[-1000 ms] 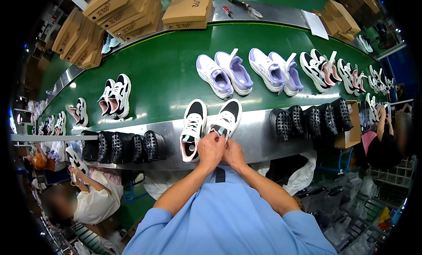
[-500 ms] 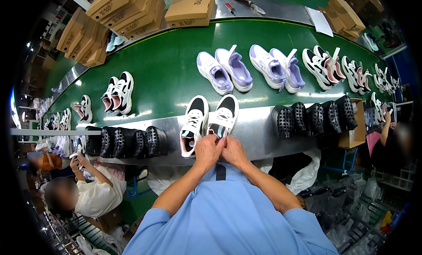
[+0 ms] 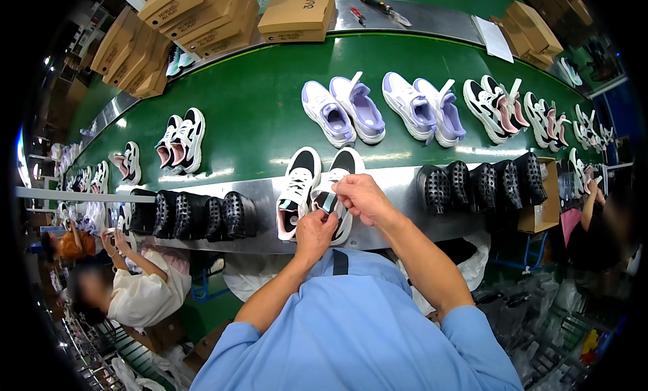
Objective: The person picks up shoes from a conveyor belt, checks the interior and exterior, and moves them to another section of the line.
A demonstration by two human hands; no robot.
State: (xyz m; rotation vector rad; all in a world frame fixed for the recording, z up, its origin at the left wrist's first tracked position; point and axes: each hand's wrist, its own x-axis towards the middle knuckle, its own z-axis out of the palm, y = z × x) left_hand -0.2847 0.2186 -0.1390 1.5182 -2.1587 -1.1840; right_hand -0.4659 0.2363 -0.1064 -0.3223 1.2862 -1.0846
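Note:
Two white-and-black sneakers stand side by side before me, toes pointing away: a left sneaker [image 3: 297,188] and a right sneaker [image 3: 344,172]. My left hand [image 3: 316,232] is closed at the opening of the right sneaker, its fingertips gripping the collar near a teal-and-black strip. Over the same sneaker's laces, my right hand [image 3: 363,199] is held in a pinch. What lies between its fingertips is too small to make out. The left sneaker's pink-lined opening shows, with neither hand in it.
Black studded shoe-shaped forms [image 3: 233,215] line the metal ledge [image 3: 270,246] on both sides. Lavender sneakers [image 3: 327,111] and other pairs sit on the green belt [image 3: 243,107]. Shoe boxes [image 3: 297,13] and a cutter [image 3: 385,10] lie beyond. Co-workers are at left and right.
My right hand has left the sneaker's opening and moved up and right to its laces. My left hand has stayed at the opening, shifting slightly left.

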